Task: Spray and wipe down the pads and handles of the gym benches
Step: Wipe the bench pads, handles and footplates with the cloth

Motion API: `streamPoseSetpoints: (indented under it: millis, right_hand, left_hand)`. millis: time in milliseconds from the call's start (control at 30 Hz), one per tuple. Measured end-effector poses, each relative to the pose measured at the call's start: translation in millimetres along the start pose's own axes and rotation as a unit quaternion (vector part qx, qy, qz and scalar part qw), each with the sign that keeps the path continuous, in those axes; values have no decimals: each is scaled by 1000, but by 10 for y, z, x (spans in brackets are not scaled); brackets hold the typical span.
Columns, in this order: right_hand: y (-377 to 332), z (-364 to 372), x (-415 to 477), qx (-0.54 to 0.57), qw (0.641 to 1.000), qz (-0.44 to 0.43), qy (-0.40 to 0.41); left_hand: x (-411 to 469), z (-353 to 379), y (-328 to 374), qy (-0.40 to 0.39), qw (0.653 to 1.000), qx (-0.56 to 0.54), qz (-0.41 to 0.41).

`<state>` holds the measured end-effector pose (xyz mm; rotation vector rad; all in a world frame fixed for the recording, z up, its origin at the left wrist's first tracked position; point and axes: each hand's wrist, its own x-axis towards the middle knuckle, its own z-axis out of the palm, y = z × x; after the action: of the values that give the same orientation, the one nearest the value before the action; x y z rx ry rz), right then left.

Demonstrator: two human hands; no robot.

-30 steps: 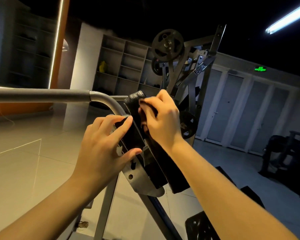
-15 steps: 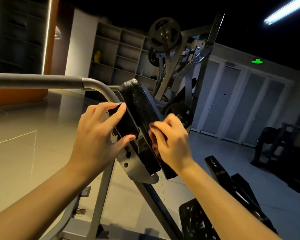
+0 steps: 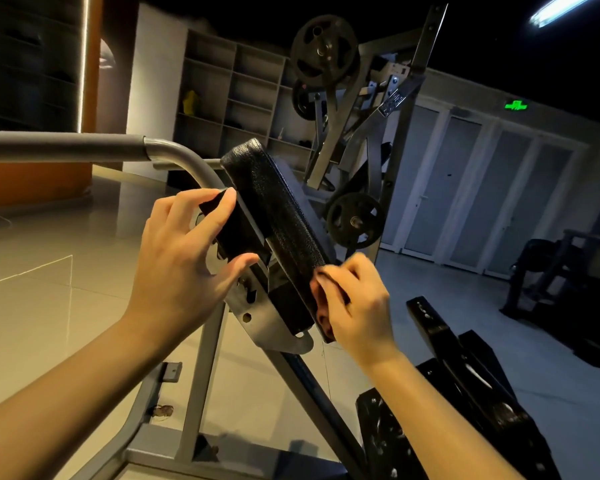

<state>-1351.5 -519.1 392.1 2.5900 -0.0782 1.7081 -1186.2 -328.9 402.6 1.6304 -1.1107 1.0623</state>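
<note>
Head view: dim gym, seen looking down along both forearms.
Pad (image 3: pixel 274 216): black, textured, long and narrow; tilted, top end up and to the left, low end down by the right hand; mounted on a machine frame at centre.
Left hand (image 3: pixel 184 265): clamped on a black block (image 3: pixel 231 233) at the pad's back, forefinger over its top corner, thumb under its low edge.
Right hand (image 3: pixel 355 303): at the pad's low end, fingers curled round a small dark wad (image 3: pixel 333 289) and pressed to the pad's face; kind of wad not clear.
Bracket plate (image 3: pixel 274 327): grey metal, with holes, below the block and pad.
Grey tube (image 3: pixel 66 147): runs in from the left edge, bends down behind the left hand.
Lower pads (image 3: pixel 465 393): black, shiny, low right, well apart from the hands.
Weight plates: one high (image 3: pixel 323 50), one just right of the pad (image 3: pixel 355 220).
Background: open shelves (image 3: pixel 236 98), green sign (image 3: pixel 516 105), ceiling tube light (image 3: pixel 555 6).
</note>
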Motion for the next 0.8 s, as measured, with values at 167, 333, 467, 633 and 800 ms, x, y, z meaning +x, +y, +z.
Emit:
streamPoseSetpoints:
  millis: [167,333,467,633,800]
  right_hand:
    - [-218,246,842,42,997,-14,67]
    - [50,40,-65,21,1000,1,10]
    - [148,-67,-544,16,998,59,4]
    - [-153,254,413,64,996,-6,65]
    - [-252,390,892,70,993,-30,85]
  left_hand:
    - [17,-21,-51,-12,1000,24,12]
    - [21,-23,-87,-9,1000,16,19]
    - [-12,30,-54,6,1000,-1,8]
    - [-9,-2,-60,-6,1000,1,18]
    - [8,-16,-92,-23,999,31,27]
